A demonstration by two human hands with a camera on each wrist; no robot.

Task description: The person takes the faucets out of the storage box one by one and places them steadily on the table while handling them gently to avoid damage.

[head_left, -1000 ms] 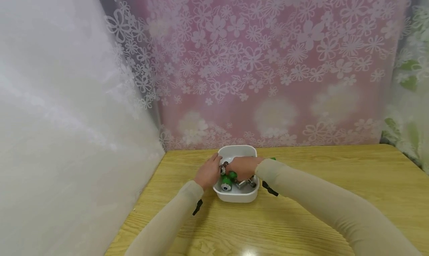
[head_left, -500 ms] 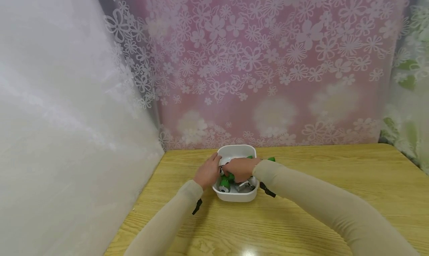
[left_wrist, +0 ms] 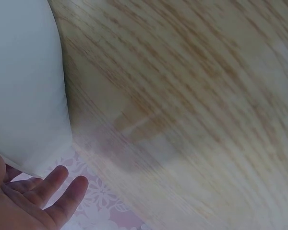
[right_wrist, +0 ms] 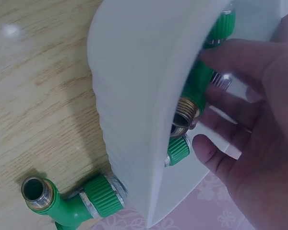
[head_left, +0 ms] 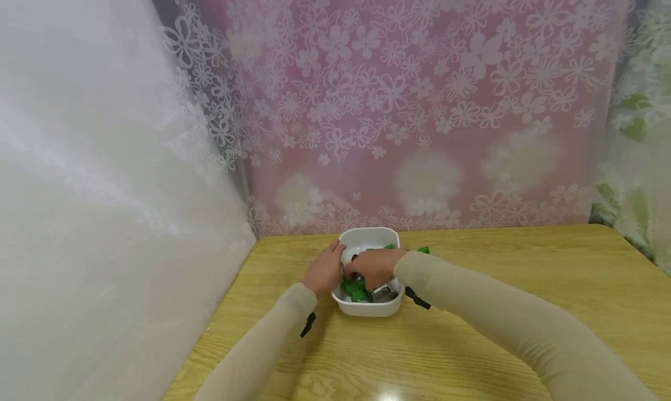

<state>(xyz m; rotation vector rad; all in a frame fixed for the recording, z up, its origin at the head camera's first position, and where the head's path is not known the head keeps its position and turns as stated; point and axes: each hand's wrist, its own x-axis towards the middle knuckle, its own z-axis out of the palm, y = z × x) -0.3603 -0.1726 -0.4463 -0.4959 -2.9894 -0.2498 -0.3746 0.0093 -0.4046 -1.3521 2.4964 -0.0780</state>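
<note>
A white plastic basin (head_left: 369,310) stands on the table holding several green and chrome plumbing valves. My left hand (head_left: 324,271) holds its left rim; in the left wrist view two fingertips (left_wrist: 77,188) are outside the wall. My right hand (head_left: 373,266) reaches inside, over the pile. In the right wrist view its fingers are spread and slightly bent beside a green valve (right_wrist: 198,81) with a brass threaded end, the uppermost one touching it. A chrome piece (head_left: 378,292) and green valves (head_left: 359,295) lie at the basin's near end. The right hand hides part of the pile.
Another green valve (right_wrist: 69,211) lies on the table right of the basin, against its outer wall. The wood-grain table (head_left: 503,278) spreads to the right and in front. A pink floral curtain (head_left: 367,156) hangs behind, and a white sheet (head_left: 105,214) on the left.
My right hand has shifted slightly left within the basin. Beneath it, the green valves at the near end have turned and slid. The left hand keeps its place on the rim.
</note>
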